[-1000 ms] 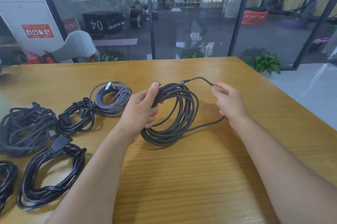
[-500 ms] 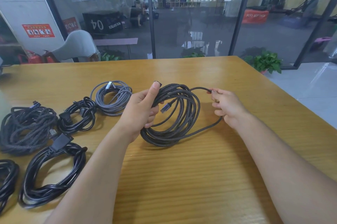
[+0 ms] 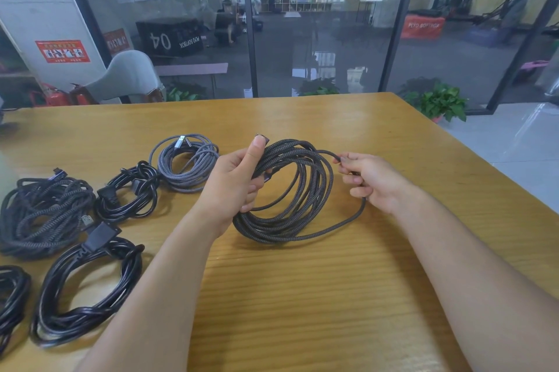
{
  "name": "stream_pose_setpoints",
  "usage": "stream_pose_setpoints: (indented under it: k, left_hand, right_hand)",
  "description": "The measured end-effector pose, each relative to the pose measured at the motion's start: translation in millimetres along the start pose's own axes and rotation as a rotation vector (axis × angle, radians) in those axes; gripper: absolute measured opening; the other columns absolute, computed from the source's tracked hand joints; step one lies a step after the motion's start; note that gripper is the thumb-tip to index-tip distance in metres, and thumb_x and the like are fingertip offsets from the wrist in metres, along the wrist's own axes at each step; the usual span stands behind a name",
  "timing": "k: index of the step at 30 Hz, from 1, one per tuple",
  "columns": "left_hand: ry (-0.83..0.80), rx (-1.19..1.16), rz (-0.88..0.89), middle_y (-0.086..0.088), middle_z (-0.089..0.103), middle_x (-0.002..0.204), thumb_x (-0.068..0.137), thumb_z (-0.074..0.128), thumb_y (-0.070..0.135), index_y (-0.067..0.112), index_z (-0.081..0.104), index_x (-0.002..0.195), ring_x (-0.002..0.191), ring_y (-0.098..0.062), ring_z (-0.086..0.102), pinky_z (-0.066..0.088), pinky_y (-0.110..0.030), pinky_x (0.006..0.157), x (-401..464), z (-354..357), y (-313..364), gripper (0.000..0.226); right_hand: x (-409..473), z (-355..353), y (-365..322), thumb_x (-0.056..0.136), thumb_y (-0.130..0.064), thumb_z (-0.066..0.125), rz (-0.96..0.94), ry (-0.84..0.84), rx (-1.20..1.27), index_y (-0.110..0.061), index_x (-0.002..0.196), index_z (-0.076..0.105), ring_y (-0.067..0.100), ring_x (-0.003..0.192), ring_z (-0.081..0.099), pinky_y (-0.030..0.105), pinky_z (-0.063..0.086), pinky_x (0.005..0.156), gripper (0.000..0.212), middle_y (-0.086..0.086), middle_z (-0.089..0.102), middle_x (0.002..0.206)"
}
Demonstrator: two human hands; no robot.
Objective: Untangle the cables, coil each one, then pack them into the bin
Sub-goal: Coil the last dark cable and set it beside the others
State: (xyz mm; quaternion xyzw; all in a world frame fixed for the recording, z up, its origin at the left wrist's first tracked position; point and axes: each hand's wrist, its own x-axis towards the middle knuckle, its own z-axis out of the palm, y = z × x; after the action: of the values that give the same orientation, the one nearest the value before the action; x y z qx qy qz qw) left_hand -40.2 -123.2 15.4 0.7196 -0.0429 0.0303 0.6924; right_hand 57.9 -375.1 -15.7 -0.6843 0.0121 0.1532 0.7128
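Note:
A dark braided cable (image 3: 290, 190) hangs in a large coil at the middle of the wooden table (image 3: 302, 296). My left hand (image 3: 236, 181) grips the coil's left side, thumb pressed on top near a plug end. My right hand (image 3: 366, 178) pinches the cable's loose strand at the coil's right side; one loop trails from it down onto the table. To the left lie coiled cables: a grey braided one (image 3: 187, 162), a small black one (image 3: 130, 193), a dark braided bundle (image 3: 42, 214), a large black one (image 3: 87, 287) and another black one (image 3: 12, 299) at the edge. No bin is in view.
The table's right edge runs diagonally past my right arm, with floor beyond. A glass wall stands behind the far edge, with a potted plant (image 3: 438, 102) and a pale chair (image 3: 127, 78) near it.
My right hand has drawn the loose strand in toward the coil and lowered it, so the free end lies closer to the loops. My left hand kept its grip in place.

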Motion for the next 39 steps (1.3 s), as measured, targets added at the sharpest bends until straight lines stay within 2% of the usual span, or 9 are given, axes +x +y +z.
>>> stream_pose_setpoints:
  k: [4, 7, 10, 15, 23, 26, 28, 33, 39]
  left_hand:
    - [0.035, 0.011, 0.05, -0.011, 0.053, 0.076, 0.102, 0.044, 0.062, 0.012, 0.069, 0.09, 0.045, -0.015, 0.025, 0.021, -0.03, 0.044, 1.9, 0.4, -4.2, 0.057]
    - [0.055, 0.004, 0.044, -0.02, 0.069, 0.098, 0.097, 0.046, 0.067, 0.03, 0.076, 0.09, 0.047, -0.017, 0.025, 0.022, -0.033, 0.05, 1.9, 1.5, -3.5, 0.048]
    - [0.065, 0.006, 0.022, -0.011, 0.073, 0.097, 0.1, 0.046, 0.064, 0.036, 0.076, 0.088, 0.047, -0.017, 0.026, 0.024, -0.032, 0.049, 2.8, 0.9, -3.5, 0.043]
    - [0.045, 0.015, -0.014, -0.002, 0.078, 0.11, 0.104, 0.041, 0.06, 0.017, 0.073, 0.112, 0.051, -0.019, 0.023, 0.027, -0.026, 0.043, 1.9, 1.1, -2.7, 0.054]
    - [0.001, 0.027, -0.053, -0.008, 0.079, 0.103, 0.104, 0.041, 0.06, 0.019, 0.072, 0.112, 0.051, -0.02, 0.023, 0.026, -0.026, 0.043, 0.7, 4.0, -1.7, 0.051]
    - [-0.003, 0.043, -0.053, -0.011, 0.078, 0.098, 0.104, 0.041, 0.06, 0.021, 0.073, 0.111, 0.049, -0.02, 0.023, 0.027, -0.026, 0.042, 0.8, 3.8, -2.4, 0.051]
    - [0.012, 0.061, -0.054, -0.011, 0.078, 0.095, 0.104, 0.041, 0.061, 0.021, 0.073, 0.111, 0.048, -0.019, 0.025, 0.029, -0.026, 0.041, 2.1, 3.8, -4.4, 0.051]
    - [0.059, 0.072, -0.057, -0.008, 0.076, 0.099, 0.104, 0.043, 0.06, 0.019, 0.073, 0.105, 0.045, -0.016, 0.03, 0.031, -0.024, 0.04, 3.6, 5.0, -6.4, 0.05]
    - [0.035, 0.079, -0.064, -0.002, 0.079, 0.101, 0.103, 0.042, 0.061, 0.022, 0.072, 0.113, 0.045, -0.015, 0.028, 0.033, -0.024, 0.041, 2.2, 4.6, -4.4, 0.051]
  right_hand:
    - [1.6, -5.5, -2.1, 0.11, -0.009, 0.045, -0.002, 0.042, 0.047, -0.011, 0.104, 0.065, 0.004, 0.051, 0.028, 0.016, 0.015, 0.037, 0.021, -0.004, 0.043, 0.075]
    - [1.3, -5.6, -1.9, 0.109, -0.009, 0.045, 0.0, 0.04, 0.033, -0.012, 0.103, 0.064, 0.004, 0.051, 0.028, 0.017, 0.015, 0.037, 0.021, -0.005, 0.043, 0.074]
    - [1.6, -2.0, -0.5, 0.109, -0.009, 0.046, 0.009, 0.033, 0.005, -0.012, 0.104, 0.065, 0.005, 0.052, 0.029, 0.017, 0.016, 0.037, 0.02, -0.005, 0.045, 0.075]
    - [1.8, -2.5, -0.9, 0.109, -0.008, 0.045, 0.018, 0.035, 0.031, -0.012, 0.106, 0.065, 0.004, 0.052, 0.03, 0.017, 0.016, 0.036, 0.02, -0.005, 0.046, 0.074]
    - [0.6, 3.8, 0.6, 0.109, -0.008, 0.044, -0.039, -0.012, -0.053, -0.01, 0.103, 0.066, 0.006, 0.057, 0.046, 0.018, 0.032, 0.041, 0.023, -0.002, 0.053, 0.079]
    - [-2.3, 9.8, 2.2, 0.11, -0.016, 0.048, -0.189, -0.045, -0.38, -0.017, 0.108, 0.073, 0.014, 0.077, 0.058, 0.026, 0.049, 0.068, 0.024, 0.001, 0.07, 0.092]
    - [-5.8, 14.2, 3.6, 0.11, -0.022, 0.05, -0.25, -0.063, -0.479, -0.027, 0.106, 0.074, 0.023, 0.089, 0.059, 0.039, 0.047, 0.084, 0.024, 0.007, 0.076, 0.107]
    - [-12.9, 22.5, 1.5, 0.111, -0.013, 0.046, -0.321, -0.026, -0.491, -0.02, 0.108, 0.069, 0.011, 0.086, 0.062, 0.034, 0.05, 0.085, 0.024, -0.003, 0.071, 0.094]
    - [-14.3, 24.2, 2.4, 0.112, -0.014, 0.044, -0.283, -0.05, -0.442, -0.014, 0.111, 0.068, 0.016, 0.079, 0.058, 0.033, 0.049, 0.078, 0.024, 0.001, 0.069, 0.089]
